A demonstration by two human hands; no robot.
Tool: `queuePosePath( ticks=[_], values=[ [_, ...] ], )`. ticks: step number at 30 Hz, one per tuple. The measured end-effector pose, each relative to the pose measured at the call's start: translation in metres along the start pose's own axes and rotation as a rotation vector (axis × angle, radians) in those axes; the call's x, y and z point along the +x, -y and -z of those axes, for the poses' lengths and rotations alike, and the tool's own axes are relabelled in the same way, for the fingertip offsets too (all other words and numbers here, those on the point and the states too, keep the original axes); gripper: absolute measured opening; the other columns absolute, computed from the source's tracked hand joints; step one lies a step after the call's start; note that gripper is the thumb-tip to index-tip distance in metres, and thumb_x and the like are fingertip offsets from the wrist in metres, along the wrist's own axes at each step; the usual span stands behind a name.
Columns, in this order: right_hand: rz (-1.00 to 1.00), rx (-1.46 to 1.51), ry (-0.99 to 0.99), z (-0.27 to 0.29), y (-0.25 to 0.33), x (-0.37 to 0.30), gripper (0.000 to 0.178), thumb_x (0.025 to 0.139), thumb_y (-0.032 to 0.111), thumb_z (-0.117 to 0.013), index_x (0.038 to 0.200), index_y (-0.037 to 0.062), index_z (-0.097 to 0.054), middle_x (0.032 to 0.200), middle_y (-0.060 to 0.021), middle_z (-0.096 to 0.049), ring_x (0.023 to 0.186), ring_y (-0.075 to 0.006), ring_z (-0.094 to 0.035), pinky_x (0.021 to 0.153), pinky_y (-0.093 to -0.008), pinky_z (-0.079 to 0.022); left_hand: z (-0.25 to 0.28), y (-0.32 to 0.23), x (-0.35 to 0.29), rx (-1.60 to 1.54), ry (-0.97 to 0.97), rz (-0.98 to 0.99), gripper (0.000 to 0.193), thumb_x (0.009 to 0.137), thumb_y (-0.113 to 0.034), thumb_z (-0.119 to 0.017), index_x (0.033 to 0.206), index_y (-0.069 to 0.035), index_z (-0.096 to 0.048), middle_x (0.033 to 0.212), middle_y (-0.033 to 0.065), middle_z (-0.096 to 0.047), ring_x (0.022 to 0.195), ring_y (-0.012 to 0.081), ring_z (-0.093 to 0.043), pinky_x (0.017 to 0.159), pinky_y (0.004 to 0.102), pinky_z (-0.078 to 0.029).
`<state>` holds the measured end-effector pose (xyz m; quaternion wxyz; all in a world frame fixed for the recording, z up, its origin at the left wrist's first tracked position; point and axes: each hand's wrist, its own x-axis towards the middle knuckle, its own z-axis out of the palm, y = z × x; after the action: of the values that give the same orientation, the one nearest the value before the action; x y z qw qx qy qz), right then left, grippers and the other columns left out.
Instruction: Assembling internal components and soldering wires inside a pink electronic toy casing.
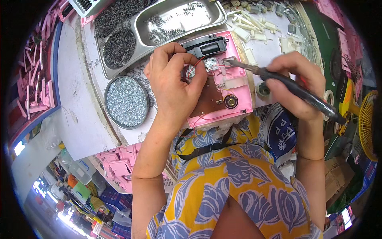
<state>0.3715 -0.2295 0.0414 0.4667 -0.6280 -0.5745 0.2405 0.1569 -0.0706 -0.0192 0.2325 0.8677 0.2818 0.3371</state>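
My right hand [298, 85] grips a soldering iron [296, 91] by its black handle. Its metal tip reaches left over a small grey part at the right side of an open pink plastic casing [246, 97]. My left hand [175, 79] lies over the casing's left side, thumb and forefinger closed beside thin red wires [213, 71]; what they pinch is hidden. Inside the casing sit a brown circuit board [209, 99], a small round speaker [230, 101] and a black plastic unit [207, 46] along the far edge.
Left of the casing stands a round dish of small screws [126, 102]. Behind it, a metal tray [139, 44] holds dark springs. White plastic pieces [254, 26] lie at the far right. Pink parts fill a crate [119, 165] below the table; a yellow fan [369, 123] is at right.
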Motion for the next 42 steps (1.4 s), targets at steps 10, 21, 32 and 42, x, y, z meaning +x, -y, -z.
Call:
queuePosePath(
  ticks=[10, 21, 32, 42],
  values=[
    [-0.233, 0.075, -0.745, 0.113, -0.007, -0.128, 0.025, 0.090, 0.002, -0.068, 0.114, -0.0010, -0.063, 0.085, -0.0010, -0.062, 0.068, -0.0056, -0.051, 0.061, -0.0202, -0.037, -0.006, -0.001, 0.005, -0.079, -0.021, -0.021, 0.013, 0.076, -0.007, -0.077, 0.082, -0.004, -0.066, 0.099, 0.0125, -0.062, 0.080, 0.0266, -0.060, 0.065, 0.0347, -0.046],
    [-0.194, -0.226, -1.352, 0.192, -0.018, -0.171, 0.011, 0.092, 0.007, -0.071, 0.099, -0.0003, -0.066, 0.070, 0.0019, -0.056, 0.059, -0.0056, -0.046, 0.054, -0.0227, -0.033, -0.009, -0.011, 0.001, -0.150, 0.025, 0.124, 0.009, 0.083, -0.005, -0.075, 0.086, -0.001, -0.067, 0.102, 0.0092, -0.059, 0.077, 0.0144, -0.055, 0.058, 0.0248, -0.042],
    [-0.264, 0.672, -1.095, 0.228, -0.120, -0.199, 0.024, 0.101, 0.017, -0.063, 0.118, -0.0001, -0.064, 0.116, -0.0175, -0.069, 0.093, -0.0224, -0.068, 0.067, -0.0283, -0.054, -0.001, -0.002, 0.006, -0.047, -0.016, -0.001, 0.014, 0.073, -0.009, -0.076, 0.083, -0.005, -0.067, 0.099, 0.0126, -0.064, 0.089, 0.0316, -0.062, 0.076, 0.0419, -0.047],
    [-0.250, 0.942, -0.796, 0.131, -0.058, -0.151, 0.051, 0.103, 0.018, -0.054, 0.149, -0.0011, -0.042, 0.105, -0.0093, -0.057, 0.075, -0.0115, -0.042, 0.062, -0.0229, -0.037, -0.003, -0.001, 0.000, -0.014, 0.003, 0.061, 0.016, 0.071, -0.015, -0.079, 0.081, -0.011, -0.068, 0.101, 0.0060, -0.062, 0.095, 0.0242, -0.058, 0.085, 0.0393, -0.035]
  ],
)
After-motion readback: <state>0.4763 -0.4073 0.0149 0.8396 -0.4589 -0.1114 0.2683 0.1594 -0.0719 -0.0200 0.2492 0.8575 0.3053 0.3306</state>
